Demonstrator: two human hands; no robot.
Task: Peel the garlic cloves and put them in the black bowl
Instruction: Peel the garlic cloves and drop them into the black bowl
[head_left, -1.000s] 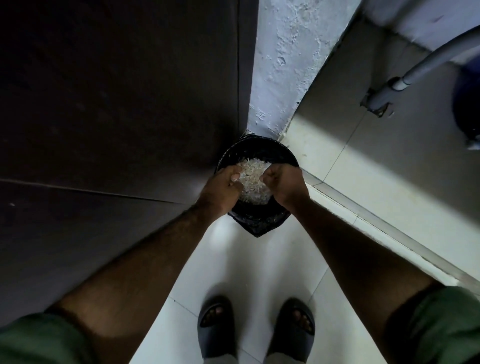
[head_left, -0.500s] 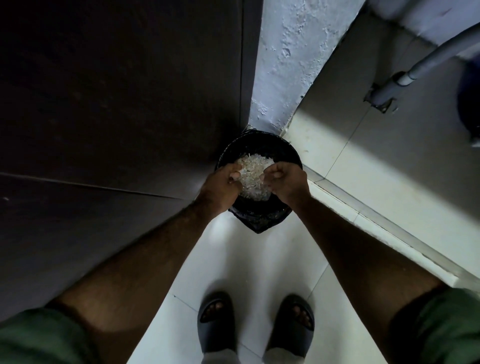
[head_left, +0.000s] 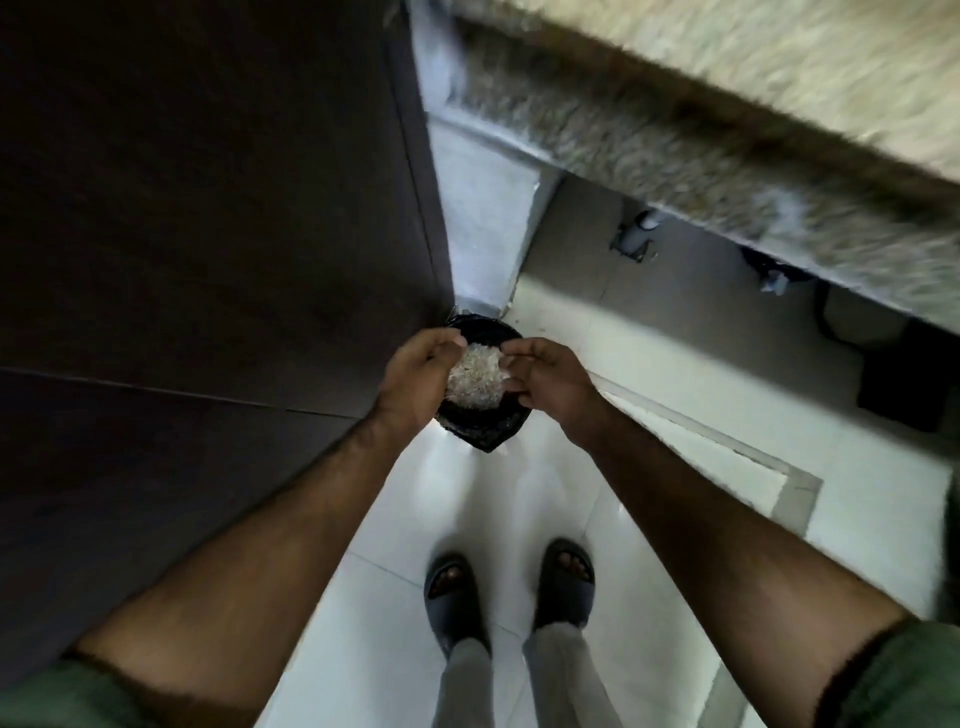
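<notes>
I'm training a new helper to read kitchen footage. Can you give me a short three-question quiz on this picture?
1. True or false: both hands, the left hand and the right hand, hang over the black-lined bin.
2. What fills the bin? A) water B) pale peels C) whole onions
3. Fill in: the person stands on the pale floor in dark ____.

Key
1. True; the fingers hang loosely curled, and the picture does not show that they hold anything.
2. B
3. Slippers
</notes>
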